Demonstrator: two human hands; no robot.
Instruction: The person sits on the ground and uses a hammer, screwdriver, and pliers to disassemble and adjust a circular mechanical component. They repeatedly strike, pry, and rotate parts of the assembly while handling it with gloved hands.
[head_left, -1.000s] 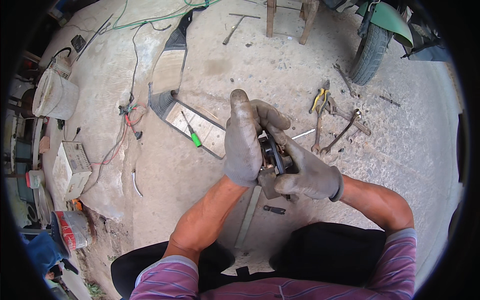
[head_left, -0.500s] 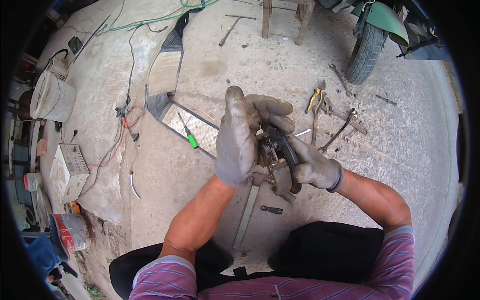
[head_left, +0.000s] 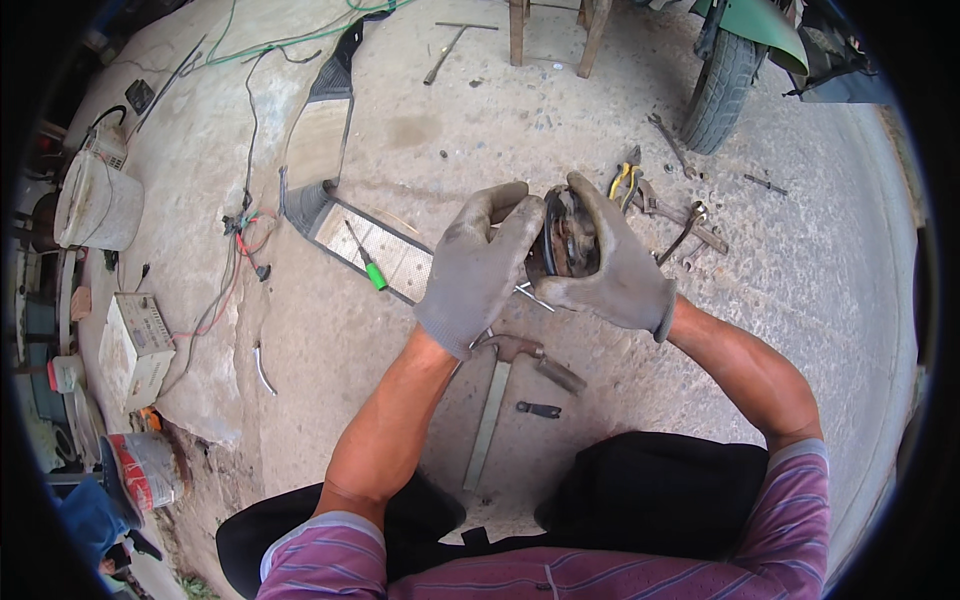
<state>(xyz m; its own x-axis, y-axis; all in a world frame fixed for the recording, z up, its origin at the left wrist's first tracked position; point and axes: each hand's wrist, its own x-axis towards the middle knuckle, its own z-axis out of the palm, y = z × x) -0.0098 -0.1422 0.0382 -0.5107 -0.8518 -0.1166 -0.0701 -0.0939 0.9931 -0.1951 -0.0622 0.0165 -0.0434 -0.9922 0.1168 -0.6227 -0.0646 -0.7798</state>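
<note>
Between my two gloved hands, above the floor, is a greasy dark round brake assembly [head_left: 570, 240] with a black rim and curved metal parts inside. My right hand [head_left: 625, 265] wraps round its right side, thumb below and fingers over the top. My left hand [head_left: 480, 260] presses on its left side with fingers bent, partly covering the rim. Beneath the hands lie a hammer [head_left: 487, 425] with a pale green handle, a small dark metal piece [head_left: 540, 410] and a thin bright rod [head_left: 535, 298].
A green-handled screwdriver [head_left: 375, 275] rests on a perforated panel [head_left: 390, 255]. Yellow-handled pliers [head_left: 624, 182] and several wrenches [head_left: 685, 232] lie to the right, below a wheel [head_left: 720, 95]. Cables [head_left: 240, 225], a metal box [head_left: 138, 350] and buckets [head_left: 100, 205] stand along the left.
The brake assembly has been turned and raised slightly away from me. My right hand has moved up round its side, my left fingers have bent further, and the hammer head now shows.
</note>
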